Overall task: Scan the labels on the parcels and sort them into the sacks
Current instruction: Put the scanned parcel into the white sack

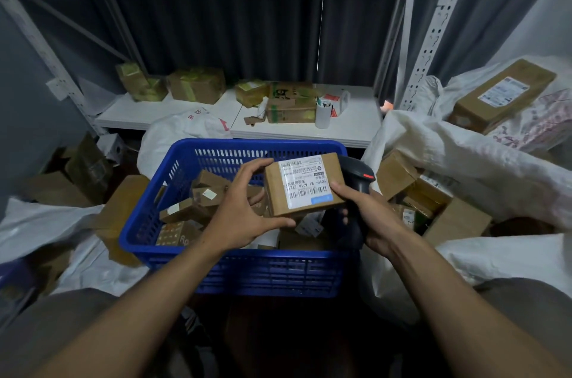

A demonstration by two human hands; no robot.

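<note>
A small brown parcel [305, 184] with a white label facing up hangs above the blue basket [247, 272]. My left hand [247, 210] grips its left end, fingers on top and thumb below. My right hand [366, 216] holds a black barcode scanner [356, 179] by its handle, and its thumb presses on the parcel's right side. Several more small boxes [198, 204] lie in the basket. A white sack [448, 154] at the right holds several parcels [414, 192]. Another white sack [40, 226] lies at the left.
A white metal shelf [216, 117] stands behind the basket with taped boxes [198, 85], a label roll [323, 114] and a white bag [188, 133]. A long carton [501, 96] rests on the sacks at the far right. Cardboard boxes [86, 167] pile on the floor at left.
</note>
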